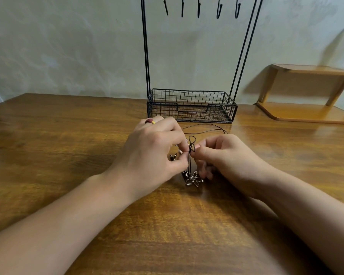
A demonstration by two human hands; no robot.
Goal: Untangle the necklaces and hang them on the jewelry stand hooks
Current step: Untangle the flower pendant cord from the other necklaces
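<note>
A tangle of necklaces lies on the wooden table between my hands. A dark cord necklace (pixel 191 144) forms a small knotted loop, and its cord trails back toward the stand. My left hand (pixel 155 153) pinches the cord at the knot from the left. From the right, my right hand (pixel 224 157) pinches the same knot. A silver flower pendant (pixel 194 179) hangs on the cord and rests on the table. Bits of a second, beaded necklace (pixel 180 150) show behind my left fingers. The black wire jewelry stand (pixel 192 105) stands behind, its hooks (pixel 218 9) bare at the top.
The stand has a wire basket base (pixel 229 110) just beyond my hands. A small wooden shelf (pixel 306 96) sits at the back right on the table (pixel 68 145). A pale wall runs behind everything.
</note>
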